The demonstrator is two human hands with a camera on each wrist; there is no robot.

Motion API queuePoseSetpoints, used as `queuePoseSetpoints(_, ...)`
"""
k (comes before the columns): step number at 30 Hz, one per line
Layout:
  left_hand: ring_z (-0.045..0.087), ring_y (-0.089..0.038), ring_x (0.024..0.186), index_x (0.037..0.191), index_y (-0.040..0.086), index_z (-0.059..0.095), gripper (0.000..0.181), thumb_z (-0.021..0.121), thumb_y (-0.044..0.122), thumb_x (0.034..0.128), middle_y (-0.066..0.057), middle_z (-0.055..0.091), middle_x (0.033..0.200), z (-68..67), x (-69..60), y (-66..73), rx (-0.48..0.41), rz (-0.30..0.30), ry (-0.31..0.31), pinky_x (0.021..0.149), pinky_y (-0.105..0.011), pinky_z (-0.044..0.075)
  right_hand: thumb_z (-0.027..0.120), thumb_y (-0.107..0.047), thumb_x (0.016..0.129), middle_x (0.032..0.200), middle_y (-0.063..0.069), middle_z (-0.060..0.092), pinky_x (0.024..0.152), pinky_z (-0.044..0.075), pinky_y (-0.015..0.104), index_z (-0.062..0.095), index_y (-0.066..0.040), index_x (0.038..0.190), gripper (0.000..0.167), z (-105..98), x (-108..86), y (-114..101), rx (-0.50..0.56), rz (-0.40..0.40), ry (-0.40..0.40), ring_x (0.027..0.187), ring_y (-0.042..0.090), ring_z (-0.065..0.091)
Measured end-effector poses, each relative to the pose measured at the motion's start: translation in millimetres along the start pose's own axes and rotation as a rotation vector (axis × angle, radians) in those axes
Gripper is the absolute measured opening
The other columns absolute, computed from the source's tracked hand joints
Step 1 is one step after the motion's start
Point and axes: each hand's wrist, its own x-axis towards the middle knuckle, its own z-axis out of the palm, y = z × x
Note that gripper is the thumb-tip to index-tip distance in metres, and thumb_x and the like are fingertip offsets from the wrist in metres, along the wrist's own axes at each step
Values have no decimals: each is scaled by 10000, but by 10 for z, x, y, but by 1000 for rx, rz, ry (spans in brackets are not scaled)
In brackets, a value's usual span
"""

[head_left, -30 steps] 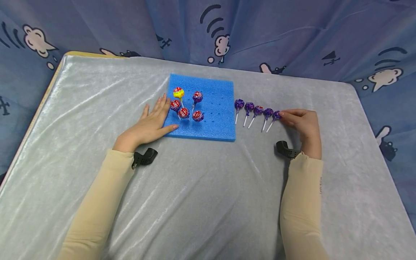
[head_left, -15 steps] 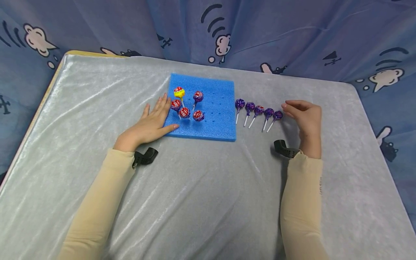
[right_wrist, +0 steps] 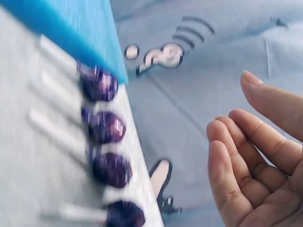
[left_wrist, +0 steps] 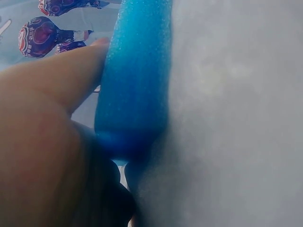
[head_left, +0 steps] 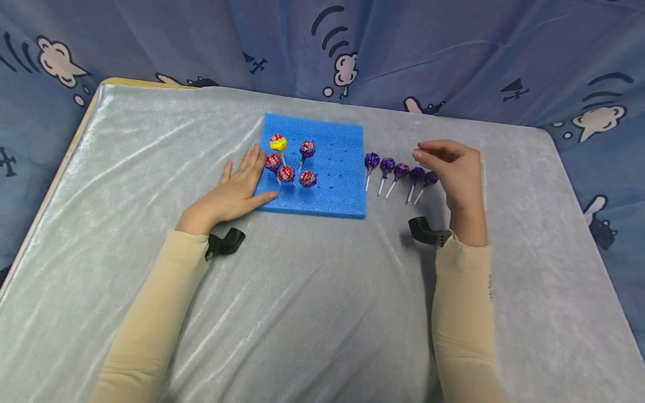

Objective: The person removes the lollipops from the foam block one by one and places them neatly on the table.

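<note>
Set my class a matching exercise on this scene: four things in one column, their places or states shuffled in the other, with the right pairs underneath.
Things
1. Left hand
2. Right hand
3. Yellow-and-red lollipop
4. Row of five lollipops

Places or states
A. Raised, with nothing in its grip
B. Lying on the grey cloth, right of the blue foam board
C. Touching the board's left side
D. Standing in the board

Right pairs: 1-C, 2-A, 3-D, 4-B
</note>
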Motion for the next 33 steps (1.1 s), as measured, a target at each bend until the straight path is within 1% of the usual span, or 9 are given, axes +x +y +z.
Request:
queuePoseSetpoints(1, -198, -214, 1402, 1486, 49, -129, 862, 382, 516, 973, -82, -247, 1531, 1, 1, -1, 1, -1, -2, 1081, -498, -170, 766, 0, 762, 767, -25, 696, 660, 501, 177, 738, 24, 922, 164, 38, -14, -21, 20, -15, -16, 695, 97, 649)
queuePoseSetpoints(4, -198, -217, 1402, 1485, 48, -131, 859, 379, 514, 974, -84, -248, 1530, 0, 2, -2, 4, 0, -2, 1081, -498, -170, 755, 19, 766, 793, -14, 698, 678, 500, 178, 720, 61, 949, 191, 165, -66, -86, 31, -44, -83, 725, 105, 653)
queuePoseSetpoints(11, -193, -223, 1404, 1485, 43, -127, 856, 378, 509, 976, -92, -243, 1531, -14, -1, 10, 7, 6, 3, 1083, -504, -163, 738, 8, 789, 842, -6, 699, 695, 511, 188, 683, 109, 997, 238, 486, -192, -189, -70, -98, -235, 759, 110, 656)
queuePoseSetpoints(13, -192, -222, 1404, 1485, 42, -125, 856, 380, 508, 976, -93, -241, 1532, -16, -3, 13, 8, 6, 3, 1083, -505, -162, 735, 6, 794, 858, 9, 698, 691, 513, 195, 677, 117, 1000, 241, 566, -227, -198, -84, -112, -269, 755, 112, 653)
queuePoseSetpoints(16, -191, -223, 1405, 1485, 42, -124, 857, 384, 507, 975, -93, -240, 1533, -16, -4, 15, 7, 4, 3, 1084, -503, -162, 728, 11, 798, 889, 71, 698, 701, 520, 205, 660, 140, 1009, 257, 677, -268, -192, -80, -113, -313, 761, 112, 655)
queuePoseSetpoints(22, -190, -223, 1406, 1486, 45, -123, 860, 391, 505, 973, -91, -237, 1535, -9, -4, 17, 8, 6, 7, 1085, -499, -161, 717, 46, 795, 954, 253, 664, 718, 527, 224, 660, 143, 998, 232, 835, -327, -156, -54, -131, -370, 770, 104, 660)
queuePoseSetpoints(25, -188, -223, 1407, 1487, 45, -122, 859, 392, 503, 973, -92, -234, 1536, -9, -3, 18, 8, 7, 9, 1086, -500, -159, 714, 69, 788, 962, 286, 652, 715, 528, 224, 664, 142, 989, 220, 893, -345, -153, -50, -157, -376, 769, 93, 658)
queuePoseSetpoints(28, -188, -222, 1406, 1487, 44, -121, 859, 391, 505, 973, -92, -235, 1535, -11, -5, 17, 8, 7, 8, 1087, -500, -157, 716, 58, 790, 972, 290, 651, 714, 527, 222, 671, 124, 989, 214, 948, -370, -142, -60, -178, -379, 775, 80, 656)
queuePoseSetpoints(33, -188, -222, 1405, 1487, 44, -122, 861, 388, 510, 973, -89, -241, 1532, -12, -5, 12, 8, 4, 4, 1085, -501, -160, 720, 39, 794, 980, 261, 658, 722, 522, 232, 676, 100, 990, 210, 1064, -428, -91, -72, -235, -399, 790, 76, 644)
